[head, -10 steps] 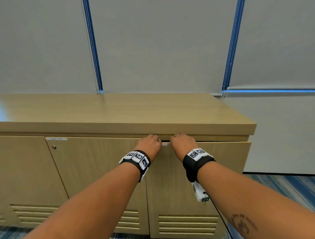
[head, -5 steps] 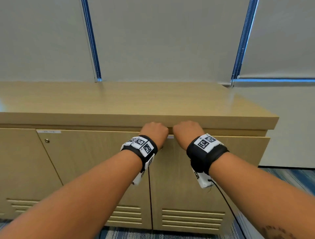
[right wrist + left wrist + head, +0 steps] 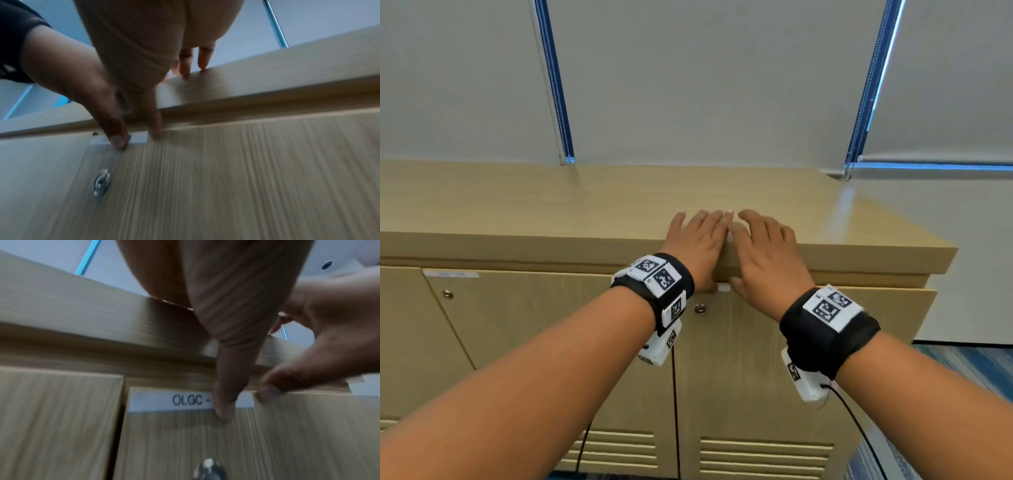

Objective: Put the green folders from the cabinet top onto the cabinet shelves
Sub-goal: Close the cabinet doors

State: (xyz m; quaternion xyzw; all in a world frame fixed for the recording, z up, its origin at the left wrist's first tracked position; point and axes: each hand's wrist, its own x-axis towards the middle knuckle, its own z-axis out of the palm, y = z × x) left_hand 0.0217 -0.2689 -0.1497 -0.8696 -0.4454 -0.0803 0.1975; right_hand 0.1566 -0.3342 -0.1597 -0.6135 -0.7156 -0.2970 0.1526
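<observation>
No green folder shows in any view. The wooden cabinet top (image 3: 551,202) runs across the head view. My left hand (image 3: 698,240) and right hand (image 3: 760,246) lie side by side over its front edge, fingers stretched flat on the top. Both thumbs hang down to the upper edge of the doors. In the left wrist view my left thumb (image 3: 224,402) presses on a white label (image 3: 174,400) reading "OLGC". In the right wrist view my right thumb (image 3: 153,128) touches the right door (image 3: 246,178) at its top edge. The doors look closed and hide the shelves.
A round metal lock (image 3: 700,309) sits near the seam between the left door (image 3: 551,325) and the right door (image 3: 756,359). Grey blinds with blue cords (image 3: 554,82) hang behind the cabinet. Blue carpet (image 3: 969,363) shows at the right, past the cabinet's end.
Both hands were curled under the top's overhang at the door edges. Now their fingers have come up and lie flat on the cabinet top. The head view has moved closer.
</observation>
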